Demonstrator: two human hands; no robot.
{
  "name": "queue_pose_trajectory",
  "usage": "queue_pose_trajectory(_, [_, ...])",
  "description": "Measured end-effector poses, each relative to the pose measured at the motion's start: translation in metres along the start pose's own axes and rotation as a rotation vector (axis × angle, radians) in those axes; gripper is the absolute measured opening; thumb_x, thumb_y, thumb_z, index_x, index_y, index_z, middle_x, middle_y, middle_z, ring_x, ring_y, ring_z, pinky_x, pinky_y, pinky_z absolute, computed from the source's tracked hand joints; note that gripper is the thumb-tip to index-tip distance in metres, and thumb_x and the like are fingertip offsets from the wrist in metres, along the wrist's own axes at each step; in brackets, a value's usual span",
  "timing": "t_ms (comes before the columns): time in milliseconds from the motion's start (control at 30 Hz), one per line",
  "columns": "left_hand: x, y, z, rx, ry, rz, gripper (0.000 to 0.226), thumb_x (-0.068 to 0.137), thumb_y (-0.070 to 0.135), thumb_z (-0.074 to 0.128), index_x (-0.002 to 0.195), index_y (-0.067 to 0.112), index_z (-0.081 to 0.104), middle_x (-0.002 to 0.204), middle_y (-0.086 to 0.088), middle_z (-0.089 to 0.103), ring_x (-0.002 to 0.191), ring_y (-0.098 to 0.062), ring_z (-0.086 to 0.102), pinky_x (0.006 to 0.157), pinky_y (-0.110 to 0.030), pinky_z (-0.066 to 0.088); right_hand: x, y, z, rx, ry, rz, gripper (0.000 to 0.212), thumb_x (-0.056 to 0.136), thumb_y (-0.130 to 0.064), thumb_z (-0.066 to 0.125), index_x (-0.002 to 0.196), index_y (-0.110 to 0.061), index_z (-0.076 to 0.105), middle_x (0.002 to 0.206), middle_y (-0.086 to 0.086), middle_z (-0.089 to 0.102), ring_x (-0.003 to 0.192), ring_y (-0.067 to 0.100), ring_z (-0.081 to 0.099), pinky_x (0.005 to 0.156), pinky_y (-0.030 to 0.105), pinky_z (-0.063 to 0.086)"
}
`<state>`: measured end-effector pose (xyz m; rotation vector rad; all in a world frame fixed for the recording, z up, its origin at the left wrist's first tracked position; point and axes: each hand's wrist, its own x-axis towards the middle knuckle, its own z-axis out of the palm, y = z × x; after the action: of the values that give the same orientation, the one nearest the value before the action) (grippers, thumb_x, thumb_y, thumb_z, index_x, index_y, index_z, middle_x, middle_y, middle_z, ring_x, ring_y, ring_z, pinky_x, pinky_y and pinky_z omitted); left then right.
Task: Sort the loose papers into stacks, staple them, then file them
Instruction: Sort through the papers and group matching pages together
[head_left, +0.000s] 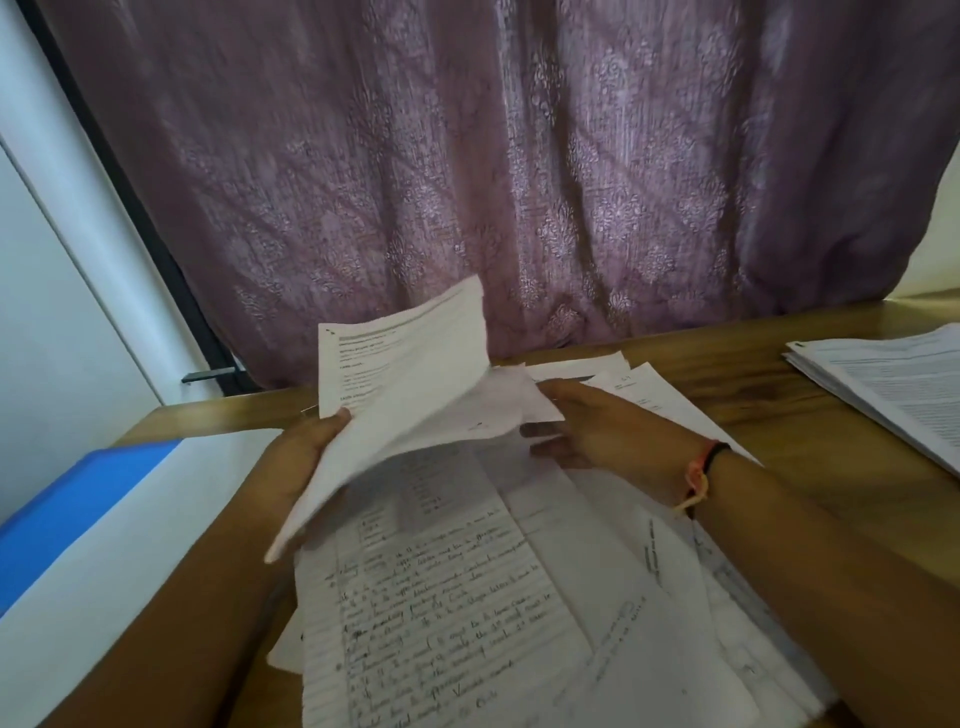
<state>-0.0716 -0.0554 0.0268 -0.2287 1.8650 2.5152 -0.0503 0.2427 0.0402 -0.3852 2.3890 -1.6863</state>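
Holding sheets above the loose pile

Beside a blue-and-white surface (78, 519) at far left, the left hand (306, 452) grips the raised sheets (415, 395), thumb clamped on their front, fingers hidden behind. Below, the loose papers (467, 597) lie fanned on the wooden table (779, 410). The right hand (597, 426) pinches the sheets' right corner. A printed stack (883, 384) rests well apart at far right

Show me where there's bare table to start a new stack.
Best patch: the bare wood between the loose pile and the printed stack on the right. A smaller strip lies at the table's far-left corner, beyond the left hand gripping the held sheets. The middle is crowded with overlapping papers.
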Motion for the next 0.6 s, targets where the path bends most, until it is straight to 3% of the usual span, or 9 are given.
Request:
queue_pose_trajectory(67, [-0.007,0.001,0.007,0.063,-0.055,0.008,0.022,0.098,0.024,0.063,0.116,0.013,0.07,0.104,-0.005,0.079,0.091,-0.02,0.077,0.08,-0.034,0.06,-0.003,-0.002,0.001,0.249,-0.016,0.082,0.038,0.101,-0.045,0.042,0.133,-0.029,0.056,0.121,0.006,0.068,0.098,0.019,0.071,0.087,0.03,0.055])
queue_pose_trajectory(167, [-0.012,0.0,0.01,0.168,-0.103,0.025,0.024,0.097,0.029,0.066,0.119,0.023,0.074,0.118,-0.007,0.075,0.11,-0.031,0.071,0.104,-0.051,0.049,-0.006,-0.008,0.003,0.362,0.067,-0.032,0.038,0.1,-0.042,0.051,0.129,-0.021,0.062,0.094,-0.002,0.071,0.077,0.012,0.07,0.076,0.033,0.055])
queue_pose_trajectory(233, [-0.012,0.001,0.011,0.229,-0.092,0.075,0.023,0.097,0.031,0.065,0.119,0.03,0.074,0.12,-0.004,0.075,0.111,-0.031,0.071,0.105,-0.055,0.048,-0.006,-0.011,0.001,0.421,0.161,-0.121,0.03,0.088,-0.049,0.065,0.102,-0.024,0.075,0.087,-0.006,0.074,0.084,0.014,0.069,0.078,0.033,0.055])
queue_pose_trajectory(267, [-0.014,0.001,0.012,0.275,-0.087,0.106,0.022,0.098,0.033,0.065,0.118,0.035,0.074,0.119,0.0,0.075,0.11,-0.029,0.071,0.103,-0.055,0.05,-0.004,-0.011,-0.001,0.455,0.182,-0.119,0.032,0.091,-0.051,0.061,0.095,-0.023,0.076,0.087,-0.006,0.076,0.089,0.019,0.07,0.081,0.035,0.055])
queue_pose_trajectory(333, [-0.012,-0.002,0.012,0.397,-0.074,0.179,0.02,0.099,0.038,0.062,0.115,0.044,0.073,0.117,0.008,0.075,0.106,-0.023,0.073,0.099,-0.052,0.053,-0.002,-0.011,-0.003,0.521,0.171,-0.027,0.048,0.099,-0.058,0.043,0.109,-0.024,0.075,0.103,0.002,0.077,0.101,0.028,0.071,0.094,0.045,0.055])
queue_pose_trajectory(400, [-0.011,-0.003,0.011,0.494,-0.068,0.217,0.02,0.1,0.043,0.059,0.115,0.049,0.071,0.116,0.013,0.075,0.104,-0.018,0.074,0.097,-0.05,0.055,-0.002,-0.009,-0.004,0.516,0.112,0.007,0.048,0.099,-0.058,0.042,0.12,-0.026,0.071,0.114,0.004,0.074,0.107,0.026,0.07,0.096,0.046,0.053])
queue_pose_trajectory(500, [-0.013,-0.004,0.015,0.533,-0.068,0.255,0.021,0.102,0.041,0.057,0.117,0.047,0.07,0.116,0.014,0.075,0.102,-0.015,0.074,0.096,-0.048,0.056,-0.002,-0.003,-0.003,0.475,0.13,-0.049,0.032,0.097,-0.028,0.061,0.127,-0.015,0.061,0.118,0.004,0.073,0.107,0.023,0.07,0.098,0.044,0.054])
queue_pose_trajectory(600, [-0.016,-0.006,0.019,0.513,-0.061,0.276,0.021,0.102,0.039,0.057,0.118,0.045,0.069,0.116,0.013,0.075,0.102,-0.016,0.074,0.094,-0.049,0.057,0.002,0.005,-0.001,0.422,0.114,-0.053,0.034,0.095,-0.012,0.065,0.128,-0.018,0.059,0.118,0.0,0.073,0.109,0.023,0.069,0.098,0.045,0.054])
